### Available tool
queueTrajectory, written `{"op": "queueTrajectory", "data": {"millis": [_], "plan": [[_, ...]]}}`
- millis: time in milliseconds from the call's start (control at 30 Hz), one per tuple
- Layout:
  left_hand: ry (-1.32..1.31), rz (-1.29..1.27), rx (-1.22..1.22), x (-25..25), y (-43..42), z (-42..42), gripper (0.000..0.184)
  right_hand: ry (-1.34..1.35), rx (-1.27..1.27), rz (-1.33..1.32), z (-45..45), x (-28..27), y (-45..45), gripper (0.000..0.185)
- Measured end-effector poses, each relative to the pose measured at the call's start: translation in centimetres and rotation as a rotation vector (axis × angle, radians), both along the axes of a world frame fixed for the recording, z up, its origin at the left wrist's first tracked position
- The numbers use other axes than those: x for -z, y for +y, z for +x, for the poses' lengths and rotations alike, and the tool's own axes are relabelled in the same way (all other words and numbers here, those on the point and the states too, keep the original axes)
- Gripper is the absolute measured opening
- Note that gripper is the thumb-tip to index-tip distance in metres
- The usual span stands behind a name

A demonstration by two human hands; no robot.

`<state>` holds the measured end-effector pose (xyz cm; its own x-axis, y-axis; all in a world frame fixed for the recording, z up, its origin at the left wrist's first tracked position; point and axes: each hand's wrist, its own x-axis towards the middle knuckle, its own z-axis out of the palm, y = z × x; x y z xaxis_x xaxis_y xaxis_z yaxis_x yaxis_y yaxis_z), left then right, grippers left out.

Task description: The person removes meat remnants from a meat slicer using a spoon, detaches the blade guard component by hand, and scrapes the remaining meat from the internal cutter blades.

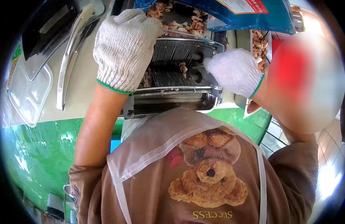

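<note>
Both hands wear white knitted gloves with green cuffs. My left hand is closed in a fist over the left end of a metal slicing unit with rows of thin comb-like bars. Its fingertips are hidden, so anything inside the fist cannot be seen. At the unit's right end is my right hand, fingers curled together beside the round shaft ends; what it grips, if anything, is hidden. A small scrap of meat is stuck between the bars. Brownish sliced meat lies just behind the unit.
A blue machine housing with a label overhangs the back. At the left are metal tongs, a black tray and a clear plastic container. More meat pieces fill a container at the right. The floor is green.
</note>
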<state>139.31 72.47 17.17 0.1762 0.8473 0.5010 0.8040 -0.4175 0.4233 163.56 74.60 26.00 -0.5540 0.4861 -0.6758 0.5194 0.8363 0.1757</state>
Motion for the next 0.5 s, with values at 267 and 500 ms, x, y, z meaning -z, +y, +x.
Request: {"op": "queueTrajectory", "data": {"millis": [267, 500], "plan": [[-0.044, 0.041, 0.021, 0.4, 0.2, -0.2, 0.019, 0.054, 0.046, 0.041, -1.1, 2.2, -0.7, 0.015], [-0.028, 0.013, 0.029, -0.1, 0.1, -0.3, 0.020, 0.058, 0.018, -0.189, -0.6, 2.0, 0.5, 0.015]]}}
